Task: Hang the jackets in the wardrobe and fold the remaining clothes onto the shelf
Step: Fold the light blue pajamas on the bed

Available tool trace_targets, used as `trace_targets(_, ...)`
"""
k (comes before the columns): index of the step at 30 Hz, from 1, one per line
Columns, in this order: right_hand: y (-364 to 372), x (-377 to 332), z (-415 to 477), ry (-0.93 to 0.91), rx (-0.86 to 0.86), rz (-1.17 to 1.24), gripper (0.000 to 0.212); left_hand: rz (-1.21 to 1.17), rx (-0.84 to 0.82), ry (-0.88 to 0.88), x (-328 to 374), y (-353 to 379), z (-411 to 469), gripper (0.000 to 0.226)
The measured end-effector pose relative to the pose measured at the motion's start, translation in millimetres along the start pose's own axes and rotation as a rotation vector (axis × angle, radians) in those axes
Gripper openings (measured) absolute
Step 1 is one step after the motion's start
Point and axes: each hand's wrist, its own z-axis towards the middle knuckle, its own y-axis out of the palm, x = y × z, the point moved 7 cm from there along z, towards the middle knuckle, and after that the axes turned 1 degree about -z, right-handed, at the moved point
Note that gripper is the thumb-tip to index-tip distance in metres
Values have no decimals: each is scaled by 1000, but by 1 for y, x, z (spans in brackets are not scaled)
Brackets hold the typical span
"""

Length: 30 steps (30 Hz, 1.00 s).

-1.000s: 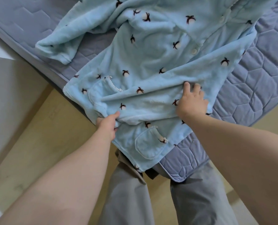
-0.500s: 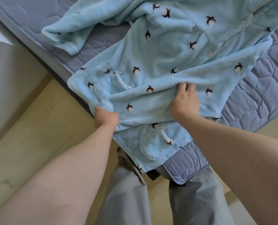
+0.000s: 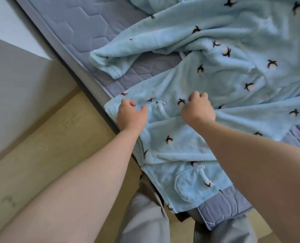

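Note:
A light blue fleece pyjama top (image 3: 224, 76) with small dark-and-white motifs, buttons and two pockets lies spread on the bed. Its lower hem is folded up over the body. My left hand (image 3: 131, 115) grips the folded edge near the upper pocket at the garment's left corner. My right hand (image 3: 198, 109) grips the same folded edge further right, fingers curled into the fleece. One sleeve (image 3: 110, 62) lies stretched to the left on the mattress. A second pocket (image 3: 193, 186) sits on the lower layer near the bed's corner.
The quilted grey-blue mattress (image 3: 75, 27) runs diagonally, its edge along the wooden floor (image 3: 49, 146). A grey wall or panel (image 3: 14, 85) stands at the left. My legs in grey trousers (image 3: 145, 221) stand against the bed's corner.
Both hands have carried the hem further up the garment, away from me, widening the fold. The lower pocket is now more exposed below my hands.

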Motion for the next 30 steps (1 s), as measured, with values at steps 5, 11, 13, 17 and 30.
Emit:
trace_targets(5, -27, -38, 21, -66, 30, 119, 24, -611, -158, -195, 71, 6, 62, 32)
trace_targets(11, -44, -11, 33, 50, 120, 344, 31, -1181, -268, -535, 131, 36, 107, 42)
trace_targets(13, -52, -1, 38, 63, 150, 435, 30, -1233, -212, -597, 141, 37, 109, 13)
trace_targets(17, -75, 16, 46, 158, 183, 736, 16, -1561, -401, -450, 196, 21, 91, 28)
trace_targets(30, -58, 108, -17, 529, -375, 1466, 83, -357, -823, -274, 124, 94, -72, 44)
